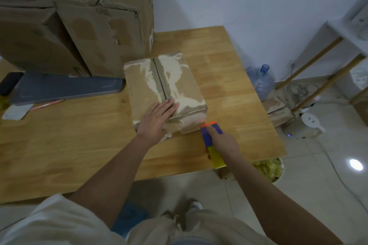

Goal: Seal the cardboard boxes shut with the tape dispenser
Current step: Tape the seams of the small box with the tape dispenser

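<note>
A person holds a small cardboard box [163, 91] down on a wooden table [79, 137] while gripping a tape dispenser [212, 143] beside it.

The box lies flat near the middle of the table, its two top flaps meeting at a dark seam, with torn pale patches across the top. The left hand [157, 119] rests on the near end of the box, fingers straight and together, pressing across the seam. The right hand [224, 141] is curled around the blue and yellow tape dispenser, whose orange tip sits just beside the box's near right corner. Two larger cardboard boxes [79, 24] stand behind the small box to its left. A grey tray [65, 87] lies left of the box, and a clear water bottle [260, 79] stands on the floor beyond the table's right edge.
</note>
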